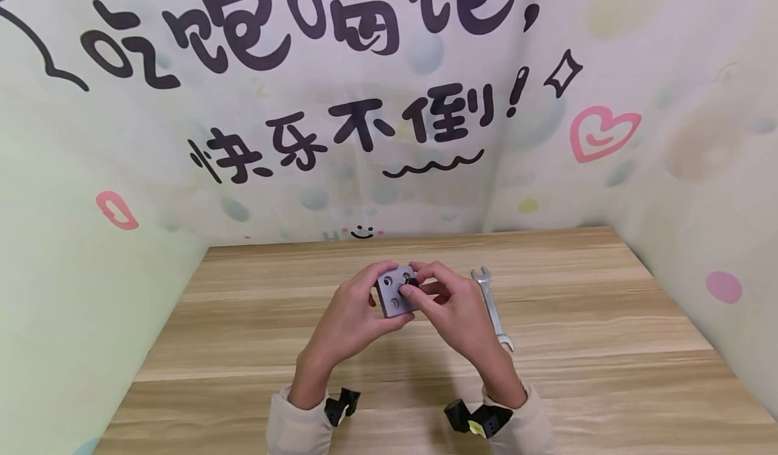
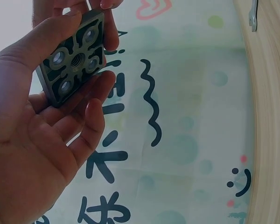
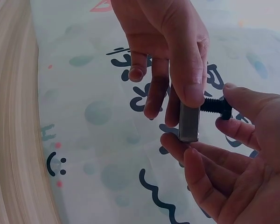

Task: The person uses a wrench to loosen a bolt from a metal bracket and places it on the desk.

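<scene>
A square grey metal plate (image 1: 406,306) with holes near its corners is held up above the table. My left hand (image 1: 349,313) grips it by its edges from the left. The thumb and a finger of my right hand (image 1: 458,313) pinch the head of a black bolt (image 3: 213,106). The bolt's tip meets the middle of the plate's face, and much of its thread shows outside in the right wrist view. Other right-hand fingers touch the plate's edge. The left wrist view shows the plate's ribbed back (image 2: 66,86) and a threaded centre hole.
A double open-ended wrench (image 1: 494,310) lies on the wooden table (image 1: 255,306), just right of my right hand. Printed fabric walls (image 1: 340,198) stand behind the table and along both sides. Small black devices (image 1: 480,420) are worn at both wrists.
</scene>
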{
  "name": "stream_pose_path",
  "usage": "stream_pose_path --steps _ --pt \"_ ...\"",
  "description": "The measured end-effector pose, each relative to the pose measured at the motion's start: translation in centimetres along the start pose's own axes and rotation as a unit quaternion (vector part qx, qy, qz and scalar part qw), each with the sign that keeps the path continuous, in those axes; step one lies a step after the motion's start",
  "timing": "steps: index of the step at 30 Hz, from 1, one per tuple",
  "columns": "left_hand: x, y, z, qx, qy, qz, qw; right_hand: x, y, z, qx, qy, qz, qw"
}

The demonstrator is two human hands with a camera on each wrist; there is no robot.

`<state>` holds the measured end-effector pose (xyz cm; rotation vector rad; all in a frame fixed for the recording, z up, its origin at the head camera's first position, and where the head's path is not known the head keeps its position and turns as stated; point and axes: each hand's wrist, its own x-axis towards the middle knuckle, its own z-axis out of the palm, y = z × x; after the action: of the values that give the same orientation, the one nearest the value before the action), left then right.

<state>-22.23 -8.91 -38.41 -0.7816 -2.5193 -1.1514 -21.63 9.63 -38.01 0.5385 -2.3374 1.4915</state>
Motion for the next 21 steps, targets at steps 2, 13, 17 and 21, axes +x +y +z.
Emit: stream_pose_path --steps 2,13,17,21 --pt "-0.02 0.02 -0.04 0.000 0.001 0.002 1.0000 0.00 -0.01 -0.02 0.001 -0.001 -0.004 1.000" --pt "0.00 -0.05 -0.11 -0.002 0.006 0.003 1.0000 0.03 0.21 -0.14 -0.003 -0.012 -0.025 1.000" --pt "-0.02 -0.08 -0.14 -0.005 0.005 0.002 1.0000 0.03 0.24 -0.20 0.001 -0.017 -0.022 1.000" --pt "-0.01 -0.08 -0.19 -0.009 0.005 0.000 0.9999 0.03 0.23 -0.25 -0.002 -0.018 -0.019 1.000"
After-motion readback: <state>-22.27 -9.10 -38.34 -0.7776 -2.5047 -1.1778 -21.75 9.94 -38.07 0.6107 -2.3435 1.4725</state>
